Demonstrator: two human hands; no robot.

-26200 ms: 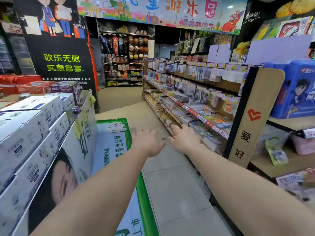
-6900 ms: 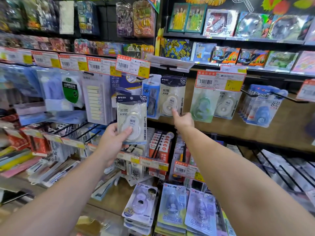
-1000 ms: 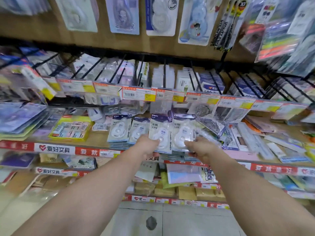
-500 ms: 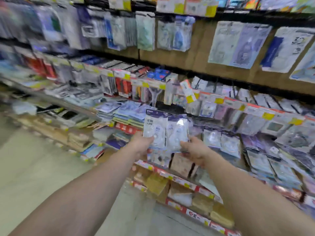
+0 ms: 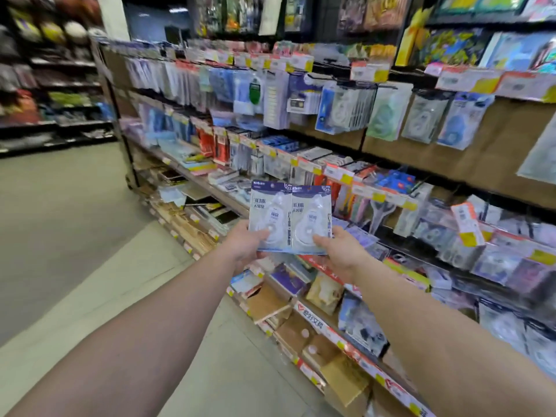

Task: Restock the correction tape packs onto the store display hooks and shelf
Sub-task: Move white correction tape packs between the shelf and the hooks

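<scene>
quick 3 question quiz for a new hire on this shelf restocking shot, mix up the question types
1. True or false: the left hand and the right hand each grip a correction tape pack.
2. How do the left pack and the right pack sit relative to each other? A) stacked face to face B) side by side, upright, inner edges meeting C) one hanging on a hook
3. Fill in: the large number printed on each pack's front is ___.

Key: 1 true; 2 B; 3 30
</scene>
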